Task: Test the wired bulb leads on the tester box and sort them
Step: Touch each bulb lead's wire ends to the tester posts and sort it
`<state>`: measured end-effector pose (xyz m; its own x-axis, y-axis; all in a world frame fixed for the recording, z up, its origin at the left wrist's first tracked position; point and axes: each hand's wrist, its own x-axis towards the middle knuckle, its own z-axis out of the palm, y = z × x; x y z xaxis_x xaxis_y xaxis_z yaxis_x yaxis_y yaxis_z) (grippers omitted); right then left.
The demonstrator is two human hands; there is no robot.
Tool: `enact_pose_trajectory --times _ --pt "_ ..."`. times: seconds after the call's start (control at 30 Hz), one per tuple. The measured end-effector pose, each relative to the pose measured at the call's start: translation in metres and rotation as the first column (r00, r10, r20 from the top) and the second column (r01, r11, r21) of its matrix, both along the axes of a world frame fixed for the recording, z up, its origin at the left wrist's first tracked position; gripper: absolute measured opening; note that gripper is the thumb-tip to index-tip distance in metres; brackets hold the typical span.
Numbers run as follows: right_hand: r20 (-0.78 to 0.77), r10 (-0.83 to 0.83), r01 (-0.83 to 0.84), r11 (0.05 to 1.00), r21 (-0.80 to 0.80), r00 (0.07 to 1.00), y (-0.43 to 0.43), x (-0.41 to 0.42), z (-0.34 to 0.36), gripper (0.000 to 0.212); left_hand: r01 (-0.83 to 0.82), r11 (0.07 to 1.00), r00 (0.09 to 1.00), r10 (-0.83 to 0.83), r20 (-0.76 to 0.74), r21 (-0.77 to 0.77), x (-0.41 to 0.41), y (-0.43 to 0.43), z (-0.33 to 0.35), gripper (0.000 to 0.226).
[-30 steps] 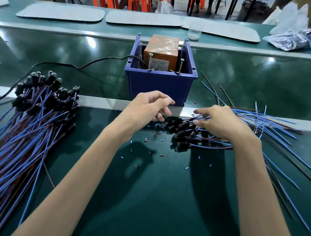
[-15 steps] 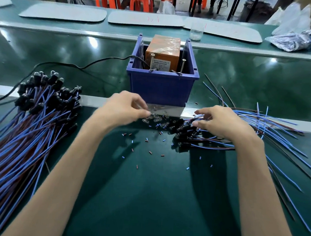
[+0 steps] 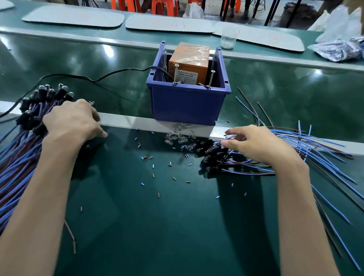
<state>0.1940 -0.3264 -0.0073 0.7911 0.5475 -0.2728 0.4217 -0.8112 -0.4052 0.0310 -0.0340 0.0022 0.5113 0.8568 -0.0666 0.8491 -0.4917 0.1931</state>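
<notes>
The left heap of blue-and-brown wired bulb leads [image 3: 6, 168] is pressed by the spread left hand [image 3: 74, 121]; right-heap leads [image 3: 317, 156] are pinched by the right hand [image 3: 262, 143].

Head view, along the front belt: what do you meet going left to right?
Large bundle of wired bulb leads, left hand, loose glass bulbs, black sockets of the smaller lead pile, right hand, fanned wire tails.

the left lead pile [image 3: 6, 168] runs off the left edge; the tester box [image 3: 188, 67] label is too small to read.
</notes>
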Motion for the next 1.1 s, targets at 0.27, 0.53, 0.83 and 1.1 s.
enact_pose_trajectory --times 0.27,0.53,0.83,1.1 --pt "-0.014 -0.005 0.005 1.000 -0.026 1.000 0.001 -0.002 0.001 0.052 0.015 1.000 0.998 -0.016 -0.067 -0.018 -0.005 0.001 0.002 0.047" --pt "-0.031 -0.019 0.018 0.999 -0.038 0.999 0.002 -0.003 0.005 0.053 0.012 1.000 0.996 -0.014 0.084 0.026 -0.006 -0.001 0.009 0.014" --pt "0.095 -0.077 0.076 0.997 0.014 0.992 0.005 -0.013 0.016 0.044 0.020 0.958 0.903 -0.141 0.407 0.287 -0.004 -0.013 0.024 0.014" --pt "0.132 0.131 -0.183 0.807 0.561 0.983 0.024 -0.042 0.040 0.035 0.248 0.820 0.479 -0.567 0.670 0.516 0.016 -0.099 0.041 0.018"
